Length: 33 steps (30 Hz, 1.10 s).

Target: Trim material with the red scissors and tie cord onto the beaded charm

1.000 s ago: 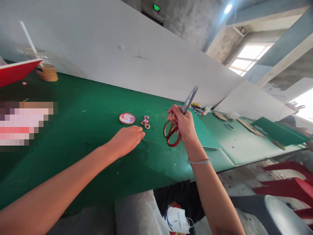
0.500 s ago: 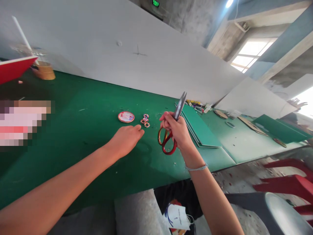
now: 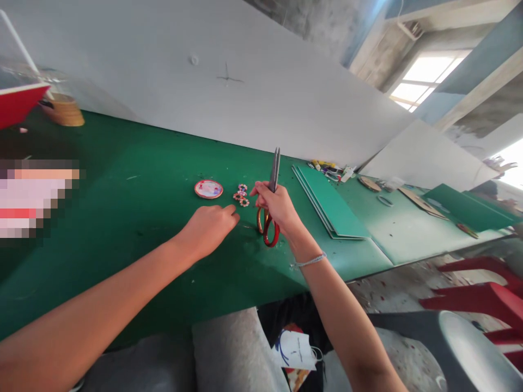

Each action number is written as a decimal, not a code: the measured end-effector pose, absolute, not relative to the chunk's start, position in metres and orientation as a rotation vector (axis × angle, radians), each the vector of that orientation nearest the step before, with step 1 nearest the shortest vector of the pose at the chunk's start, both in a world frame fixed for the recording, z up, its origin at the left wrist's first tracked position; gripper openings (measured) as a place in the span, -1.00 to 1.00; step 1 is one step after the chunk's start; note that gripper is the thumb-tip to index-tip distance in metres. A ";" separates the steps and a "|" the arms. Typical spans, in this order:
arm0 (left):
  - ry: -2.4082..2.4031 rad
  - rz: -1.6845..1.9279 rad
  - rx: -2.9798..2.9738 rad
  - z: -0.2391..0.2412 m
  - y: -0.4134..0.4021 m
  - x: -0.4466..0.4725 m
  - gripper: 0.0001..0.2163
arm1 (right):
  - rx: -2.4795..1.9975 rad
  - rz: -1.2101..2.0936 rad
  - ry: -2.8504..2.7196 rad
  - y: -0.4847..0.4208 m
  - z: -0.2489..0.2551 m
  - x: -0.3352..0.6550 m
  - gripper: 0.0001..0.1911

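My right hand [image 3: 280, 209] grips a pair of scissors [image 3: 270, 202] with red-brown handles; the closed blades point up and away. My left hand [image 3: 210, 228] rests on the green table [image 3: 134, 212] with fingers curled in a pinch, and what it holds I cannot make out. Just beyond both hands lie a small cluster of beaded rings [image 3: 241, 195] and a round pink-rimmed disc [image 3: 208, 189].
A stack of green sheets [image 3: 330, 204] lies to the right, with cardboard shapes and small items behind it. A white board [image 3: 204, 81] backs the table. A woven basket [image 3: 63, 110] and red tray [image 3: 16, 103] stand far left. Red chairs [image 3: 482, 299] are at the right.
My right hand has carried the scissors leftward and down toward my left hand, and the blades have swung from tilted right to nearly upright. My left hand stayed put.
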<state>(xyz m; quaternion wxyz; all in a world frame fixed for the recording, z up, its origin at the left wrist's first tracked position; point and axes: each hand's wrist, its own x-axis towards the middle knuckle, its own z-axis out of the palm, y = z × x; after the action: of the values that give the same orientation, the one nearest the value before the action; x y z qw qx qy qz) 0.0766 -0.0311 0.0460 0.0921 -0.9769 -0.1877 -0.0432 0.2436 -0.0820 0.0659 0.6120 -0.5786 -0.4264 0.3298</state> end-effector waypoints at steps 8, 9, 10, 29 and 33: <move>-0.756 -0.327 -3.295 0.033 -0.016 0.074 -0.82 | -1.359 0.763 -1.080 -0.089 0.069 0.232 -0.70; -0.771 -0.347 -3.348 0.031 -0.014 0.074 -0.81 | -1.339 0.775 -1.076 -0.090 0.068 0.233 -0.70; -0.776 -0.361 -3.385 0.029 -0.013 0.075 -0.80 | -1.318 0.786 -1.067 -0.090 0.067 0.235 -0.69; -0.160 -0.218 -3.268 0.026 -0.006 0.073 -0.77 | -1.108 0.819 -1.151 -0.111 0.079 0.270 -0.66; -0.234 -0.337 -3.034 0.032 -0.014 0.074 -0.81 | -1.132 0.762 -1.149 -0.114 0.098 0.267 -0.66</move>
<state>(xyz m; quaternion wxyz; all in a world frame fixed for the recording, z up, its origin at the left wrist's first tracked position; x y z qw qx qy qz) 0.0740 -0.0141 0.0318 0.0402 -0.9902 -0.0765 -0.1098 0.2668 -0.1135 0.0981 0.6280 -0.4939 -0.5012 0.3324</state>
